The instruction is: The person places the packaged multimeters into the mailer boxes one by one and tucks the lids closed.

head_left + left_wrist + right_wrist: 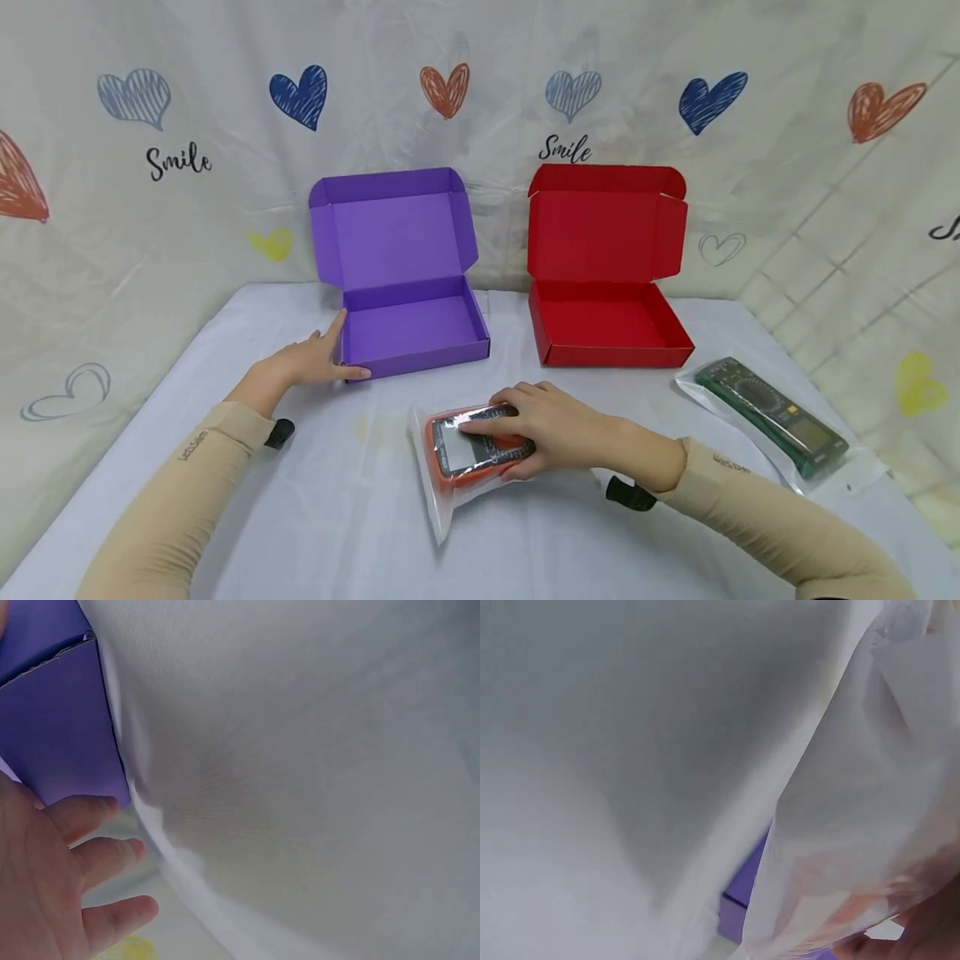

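Observation:
My right hand (566, 429) grips an orange multimeter (459, 450) sealed in a clear plastic bag (832, 825). Its fingers and thumb span the meter's dial end, and the screen faces up. The right wrist view shows the bag's pale underside, so the meter appears raised off the cloth. At the purple box (427, 362), my left hand (303, 362) touches the front left corner, thumb along the front wall and a finger at the left side. Several of its fingers stretch out straight beside the box wall (64, 727) in the left wrist view. The purple box stands with its lid up.
To the right of the purple box stands a red box (615, 357), also with its lid up. A green multimeter (772, 417) in a clear bag lies at the table's right side. Behind the white-clothed table (322, 517) hangs a curtain (502, 42) printed with hearts.

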Available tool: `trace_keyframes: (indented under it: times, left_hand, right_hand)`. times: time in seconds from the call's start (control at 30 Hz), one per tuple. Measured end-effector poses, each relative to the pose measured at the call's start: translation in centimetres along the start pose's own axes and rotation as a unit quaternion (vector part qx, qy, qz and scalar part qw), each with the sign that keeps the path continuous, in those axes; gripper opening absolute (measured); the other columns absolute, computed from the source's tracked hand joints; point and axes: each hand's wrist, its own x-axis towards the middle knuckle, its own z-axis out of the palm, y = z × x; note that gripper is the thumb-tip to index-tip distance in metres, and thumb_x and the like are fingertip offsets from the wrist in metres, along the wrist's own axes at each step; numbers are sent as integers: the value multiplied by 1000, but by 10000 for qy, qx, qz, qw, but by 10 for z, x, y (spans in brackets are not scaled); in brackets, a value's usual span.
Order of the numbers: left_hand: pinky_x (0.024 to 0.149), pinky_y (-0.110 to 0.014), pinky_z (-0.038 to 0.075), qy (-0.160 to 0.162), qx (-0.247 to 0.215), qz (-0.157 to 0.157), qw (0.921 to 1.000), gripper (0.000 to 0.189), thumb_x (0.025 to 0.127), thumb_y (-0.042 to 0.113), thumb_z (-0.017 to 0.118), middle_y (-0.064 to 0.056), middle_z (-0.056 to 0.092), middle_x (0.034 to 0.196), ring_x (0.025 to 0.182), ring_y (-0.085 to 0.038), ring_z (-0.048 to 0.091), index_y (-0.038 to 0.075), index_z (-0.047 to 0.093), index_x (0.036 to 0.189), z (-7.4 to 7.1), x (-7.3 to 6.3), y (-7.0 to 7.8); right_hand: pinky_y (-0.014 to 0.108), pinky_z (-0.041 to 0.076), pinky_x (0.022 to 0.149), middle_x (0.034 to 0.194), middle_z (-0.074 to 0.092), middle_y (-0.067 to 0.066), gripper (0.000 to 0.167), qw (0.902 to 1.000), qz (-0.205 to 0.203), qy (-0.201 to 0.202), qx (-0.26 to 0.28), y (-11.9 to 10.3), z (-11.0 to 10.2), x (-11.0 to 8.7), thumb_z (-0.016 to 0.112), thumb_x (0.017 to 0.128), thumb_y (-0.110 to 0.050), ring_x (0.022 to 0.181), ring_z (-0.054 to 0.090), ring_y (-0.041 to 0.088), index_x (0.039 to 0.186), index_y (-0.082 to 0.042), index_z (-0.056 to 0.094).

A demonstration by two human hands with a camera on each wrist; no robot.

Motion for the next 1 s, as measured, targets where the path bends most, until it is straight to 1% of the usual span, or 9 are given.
trace_keyframes:
  times: [0.13,0.27,0.47,0.6,0.73,0.87,1.0]
  left_hand:
    - [110,-77,19,13,-22,-31,10000,128,88,73,63,-43,16,157,145,-61,12,6,-19,161,-1,0,-2]
    - [110,-76,19,11,-29,-64,10000,129,87,75,62,-41,16,158,146,-60,12,6,-18,161,-1,0,-2]
    - [110,-76,18,5,-46,-70,10000,131,85,78,61,-40,16,159,146,-60,12,6,-18,161,-1,0,-3]
    - [111,-76,16,3,-80,-56,10000,130,86,76,62,-40,16,159,146,-59,11,6,-18,161,-1,2,-4]
    - [110,-77,17,68,-97,-56,9999,128,87,74,64,-40,17,159,146,-59,12,6,-16,161,-2,3,-5]
    - [111,-76,17,71,-141,-76,9998,130,86,74,65,-39,17,159,147,-58,11,6,-16,162,-3,0,-5]
    - [111,-76,18,-8,-234,-73,9997,131,85,76,64,-39,15,159,147,-58,10,7,-17,161,-3,-3,-3]
  right_hand:
    - [40,51,89,131,61,8,77,9995,114,270,74,7,-15,5,83,85,-46,114,58,21,153,-35,50]
    - [35,50,84,131,61,9,75,9991,135,389,104,14,-26,10,81,87,-47,112,59,20,153,-34,50]
    - [35,51,83,130,61,11,73,9987,-8,507,27,21,-34,19,80,88,-46,109,59,21,153,-32,51]
    - [33,51,79,129,61,11,72,9978,-144,638,-53,26,-40,26,80,88,-47,105,60,21,152,-29,53]
    - [31,51,77,127,61,12,73,9970,-172,752,-53,32,-48,35,83,86,-45,102,60,22,151,-28,54]
    - [32,51,78,127,60,14,74,9971,-113,753,-68,39,-50,46,83,86,-43,102,60,23,151,-27,54]
    - [32,52,79,127,60,14,75,9978,2,669,-36,45,-49,52,83,87,-43,102,60,23,153,-27,52]
